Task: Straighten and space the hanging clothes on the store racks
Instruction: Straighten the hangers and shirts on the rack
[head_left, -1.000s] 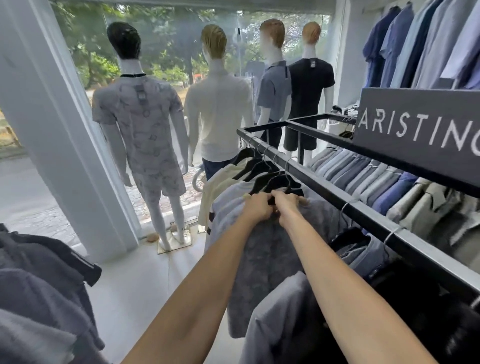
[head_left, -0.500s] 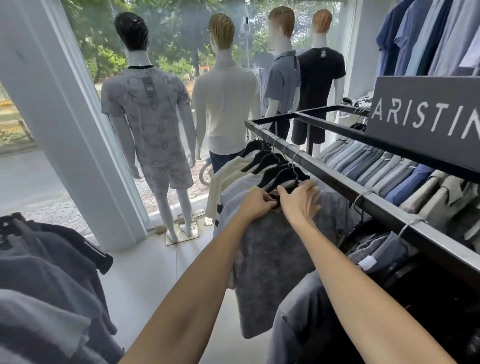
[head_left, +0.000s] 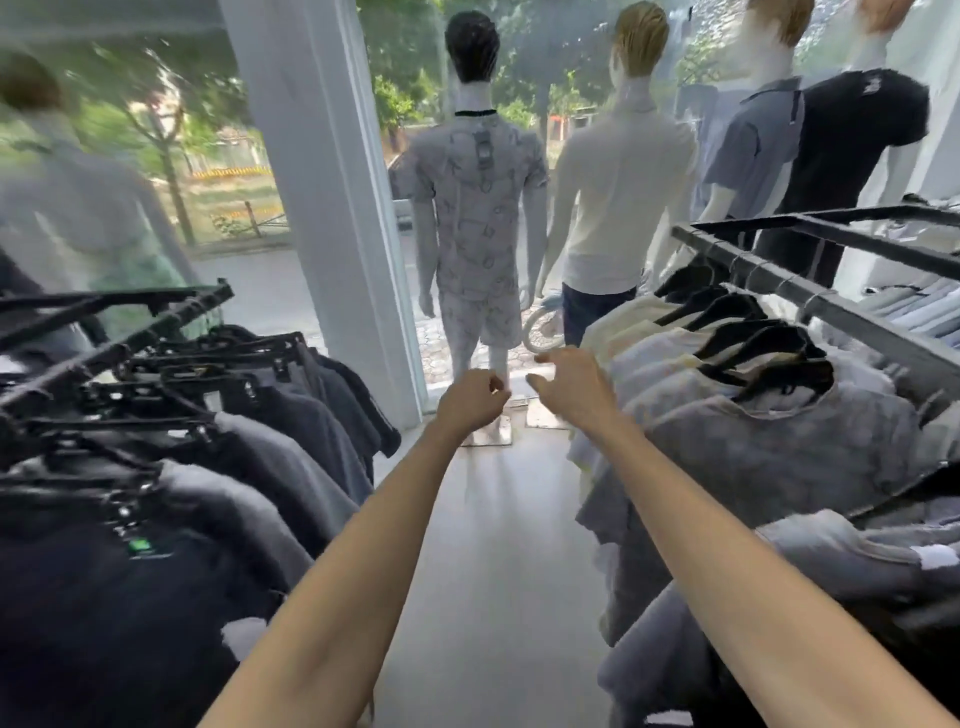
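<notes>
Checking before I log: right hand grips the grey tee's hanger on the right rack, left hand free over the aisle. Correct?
Not quite. In the head view the right hand grips nothing: it hangs over the aisle, away from the grey tee's hanger on the right rack. The left hand is free over the aisle.

left hand (head_left: 470, 400) and right hand (head_left: 571, 387) bare, forearms (head_left: 675, 519) bare too.
</notes>
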